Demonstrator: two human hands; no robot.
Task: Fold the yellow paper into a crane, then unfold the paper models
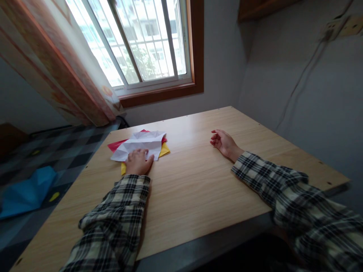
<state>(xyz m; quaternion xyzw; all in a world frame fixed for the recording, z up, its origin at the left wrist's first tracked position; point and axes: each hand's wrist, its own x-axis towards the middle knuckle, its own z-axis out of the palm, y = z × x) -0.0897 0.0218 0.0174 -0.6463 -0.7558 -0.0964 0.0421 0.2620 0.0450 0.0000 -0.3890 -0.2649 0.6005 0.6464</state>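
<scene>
A creased white paper sheet (141, 144) lies on top of a red sheet (116, 145) and a yellow sheet (165, 150) on the wooden table (195, 181), left of centre. My left hand (138, 162) rests palm down on the near edge of the white sheet, fingers flat on it. My right hand (224, 143) lies on its side on the bare tabletop to the right, fingers loosely curled and holding nothing. Both arms wear plaid sleeves.
A window (141, 41) with a curtain (56, 64) is beyond the table. A grey wall (312, 94) with a cable runs along the right side. A checkered floor with a blue cloth (27, 190) lies to the left.
</scene>
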